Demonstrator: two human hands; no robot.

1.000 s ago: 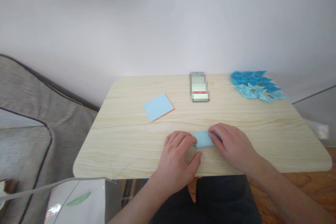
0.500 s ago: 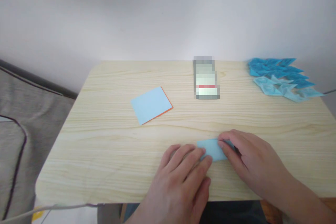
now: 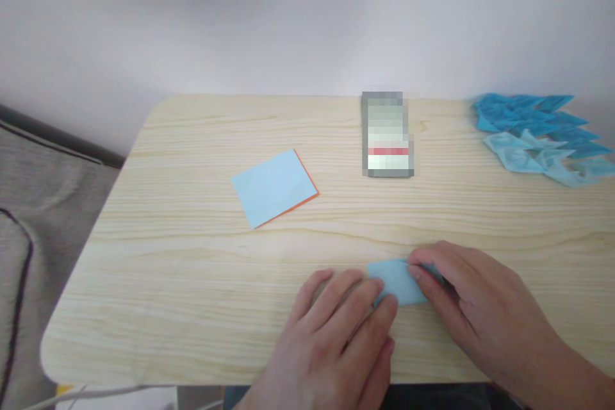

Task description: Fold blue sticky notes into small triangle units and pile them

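On the near part of the table (image 3: 158,282) lies light-blue paper (image 3: 401,286) — the right hand (image 3: 485,307) pinches its right end with thumb and forefinger, while the left hand (image 3: 331,336), fingers loosely spread, rests on its left. Light, even pressure should prevent skewing.

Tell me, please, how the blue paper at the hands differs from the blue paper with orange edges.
The held paper shows a smaller area, partly covered; the orange-edged paper is uncovered. The orange-edged paper shows orange along two edges; the held paper shows none. The left hand and right hand touch the held paper; neither touches the orange-edged paper. Both are light blue and on the table.
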